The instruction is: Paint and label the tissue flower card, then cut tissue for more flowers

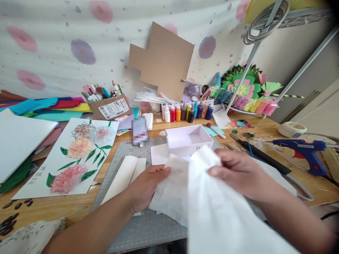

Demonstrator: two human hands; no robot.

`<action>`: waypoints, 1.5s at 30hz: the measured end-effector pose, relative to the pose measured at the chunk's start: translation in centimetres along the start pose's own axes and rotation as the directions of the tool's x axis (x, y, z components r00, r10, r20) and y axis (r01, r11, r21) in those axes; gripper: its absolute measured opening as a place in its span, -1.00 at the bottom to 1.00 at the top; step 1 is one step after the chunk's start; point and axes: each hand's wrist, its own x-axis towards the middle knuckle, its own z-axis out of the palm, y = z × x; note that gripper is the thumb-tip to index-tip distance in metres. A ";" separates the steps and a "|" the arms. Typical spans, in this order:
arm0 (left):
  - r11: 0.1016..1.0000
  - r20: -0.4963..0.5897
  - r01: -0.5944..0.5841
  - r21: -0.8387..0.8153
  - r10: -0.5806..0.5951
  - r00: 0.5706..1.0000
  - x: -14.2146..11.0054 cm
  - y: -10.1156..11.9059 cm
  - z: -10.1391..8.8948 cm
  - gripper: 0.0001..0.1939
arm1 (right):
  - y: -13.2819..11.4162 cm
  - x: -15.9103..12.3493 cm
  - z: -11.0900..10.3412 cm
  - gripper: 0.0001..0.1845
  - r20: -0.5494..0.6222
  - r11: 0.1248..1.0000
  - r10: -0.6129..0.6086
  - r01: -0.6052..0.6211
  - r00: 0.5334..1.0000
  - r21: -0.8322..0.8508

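My left hand (148, 187) pinches the edge of a thin, slightly see-through white sheet of paper (173, 192) between thumb and fingers. Closed on a second, brighter white sheet (219, 211) is my right hand (238, 173); that sheet hangs down toward me and is blurred. It overlaps the left one, and whether the two are joined cannot be told. Both sheets are held above a grey cutting mat (124, 233). Just beyond my hands stands an open white box (188, 139). Folded white paper (123, 178) lies on the mat beside my left forearm.
A flower painting (82, 155) and dark seeds (9, 224) lie left. Paint bottles (184, 113) line the back, near a pen-filled carton (108, 107) and a phone (139, 130). A blue glue gun (307, 151) and a black tool (265, 157) rest right, under a slanted metal pole (245, 74).
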 end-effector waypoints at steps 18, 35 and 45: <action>0.997 0.115 -0.078 0.027 0.074 0.991 -0.2 0.0 0.0 -0.49 | 2.9 3.5 4.8 -0.72 0.180 0.956 0.211 -0.241 0.961 0.167; 0.981 -0.049 -0.122 0.151 0.130 0.990 0.1 -0.2 0.0 -0.61 | 2.7 1.9 2.7 -0.68 0.146 0.965 0.260 -0.258 0.954 -0.032; 0.948 -0.045 -0.238 0.211 0.252 0.967 -0.2 -0.5 -0.1 -0.66 | 1.9 1.1 3.5 -0.69 0.136 0.964 0.261 -0.252 0.956 -0.085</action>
